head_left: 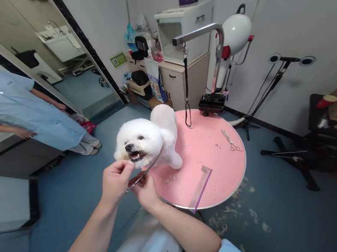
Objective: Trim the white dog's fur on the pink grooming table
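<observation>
A fluffy white dog (141,141) stands on a round pink grooming table (198,144), its mouth partly open. Closed in a pinch, my left hand (116,179) is at the fur under its chin. My right hand (146,190) is beside it, just below the dog's jaw, with its fingers closed around thin, dark metal scissors (144,174). They slant up along the dog's cheek, and my fingers partly hide them. A comb with a purple spine (205,184) lies near the table's front edge. Another pair of scissors (231,141) rests farther back.
A metal grooming arm (217,27) with a hanging black loop (187,107) rises behind the table. Behind it stand a white dryer (236,31) and a cabinet (194,72). A person in blue (28,108) stands at left. Hair clippings (237,194) lie on the floor.
</observation>
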